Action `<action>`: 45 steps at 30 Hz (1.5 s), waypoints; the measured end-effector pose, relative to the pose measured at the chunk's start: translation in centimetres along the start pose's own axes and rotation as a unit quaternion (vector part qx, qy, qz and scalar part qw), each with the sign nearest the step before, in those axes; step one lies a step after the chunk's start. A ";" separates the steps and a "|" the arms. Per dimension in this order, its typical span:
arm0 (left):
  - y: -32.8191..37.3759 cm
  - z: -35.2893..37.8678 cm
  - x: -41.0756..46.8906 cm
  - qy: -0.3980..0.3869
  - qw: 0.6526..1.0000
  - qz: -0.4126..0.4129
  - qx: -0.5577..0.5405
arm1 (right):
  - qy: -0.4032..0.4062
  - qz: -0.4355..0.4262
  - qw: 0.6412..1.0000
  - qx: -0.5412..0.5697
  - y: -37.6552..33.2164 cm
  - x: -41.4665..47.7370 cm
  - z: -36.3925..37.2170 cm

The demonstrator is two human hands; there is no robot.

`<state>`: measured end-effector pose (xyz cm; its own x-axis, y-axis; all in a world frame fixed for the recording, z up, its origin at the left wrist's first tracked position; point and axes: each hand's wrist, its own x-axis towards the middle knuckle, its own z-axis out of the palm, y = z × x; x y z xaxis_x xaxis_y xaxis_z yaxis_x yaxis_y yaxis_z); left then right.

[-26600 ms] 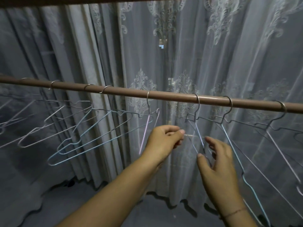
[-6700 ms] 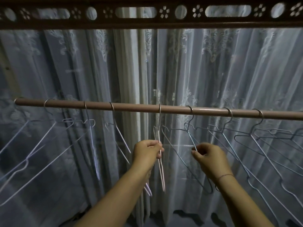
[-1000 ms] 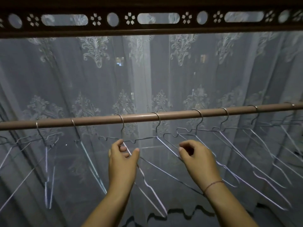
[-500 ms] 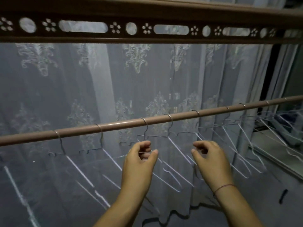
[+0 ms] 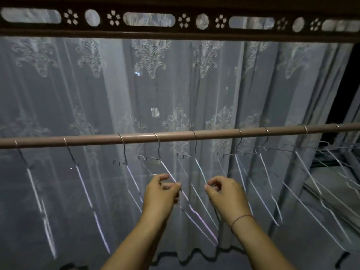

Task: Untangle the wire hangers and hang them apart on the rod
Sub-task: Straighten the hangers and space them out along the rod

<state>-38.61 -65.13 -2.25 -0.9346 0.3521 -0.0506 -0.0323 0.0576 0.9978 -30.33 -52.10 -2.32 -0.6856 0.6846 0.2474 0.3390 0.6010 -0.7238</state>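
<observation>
A brown rod (image 5: 175, 136) runs level across the view with several thin wire hangers hooked along it, spaced apart. My left hand (image 5: 161, 193) is below the rod, thumb and fingertips pinched on the sloping wire of one middle hanger (image 5: 167, 170). My right hand (image 5: 224, 193) is beside it, fingertips pinched on the wire of the neighbouring hanger (image 5: 200, 171). Further hangers (image 5: 266, 172) on the right overlap each other lower down. The hangers at the left are blurred.
A sheer lace curtain (image 5: 175, 84) hangs close behind the rod. A dark carved wooden valance (image 5: 175, 22) crosses the top. At the right stand a dark window frame (image 5: 342, 94) and a ledge. The floor shows below the curtain hem.
My hands have dropped a little below the rod, and their half-open fingers have closed onto two hanger wires. The view has swung left, so the rod looks more level.
</observation>
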 end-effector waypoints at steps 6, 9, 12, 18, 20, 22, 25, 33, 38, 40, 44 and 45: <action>0.4 1.8 0.2 0.018 1.000 -0.006 -0.011 | -0.038 -0.026 0.999 0.027 0.8 0.7 -0.4; 0.2 2.3 0.5 0.019 1.000 -0.005 -0.018 | -0.020 -0.021 0.999 0.039 1.1 1.0 -0.7; 0.0 2.5 0.5 0.003 1.000 -0.006 -0.008 | -0.013 -0.016 0.999 0.048 1.5 1.2 -1.0; 0.0 2.5 0.8 0.013 0.999 0.005 0.029 | -0.019 -0.005 0.998 0.056 1.9 1.2 -1.3; 0.2 2.5 0.9 0.030 0.999 0.007 0.036 | -0.004 -0.005 0.998 0.060 1.9 1.2 -1.6; 0.5 2.8 0.8 0.050 0.997 0.023 0.046 | 0.034 -0.012 0.998 0.052 2.2 1.2 -2.4; 1.0 3.8 0.1 0.089 0.988 0.085 0.089 | 0.116 -0.030 0.992 0.043 2.9 1.4 -4.6; 2.4 7.8 -1.7 0.135 0.971 0.176 0.093 | 0.176 -0.017 0.984 0.006 6.5 3.7 -8.4; 3.2 12.6 -2.4 0.053 0.955 0.261 0.132 | 0.102 -0.005 0.995 -0.012 8.7 5.7 -9.0; 3.3 14.6 -2.3 0.037 0.959 0.222 0.173 | 0.070 -0.012 0.997 0.006 9.3 6.3 -9.4; 2.5 17.8 -2.1 0.063 0.953 0.164 0.247 | 0.014 -0.024 0.999 0.032 10.8 7.5 -10.4; 2.3 18.5 -2.1 0.071 0.955 0.148 0.247 | -0.002 -0.025 0.999 0.035 11.1 7.7 -10.5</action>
<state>-30.17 -48.47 -0.61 -0.9170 0.2925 0.2712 0.3782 0.4208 0.8246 -25.08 -35.81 -1.67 -0.7025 0.6533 0.2823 0.2591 0.6042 -0.7536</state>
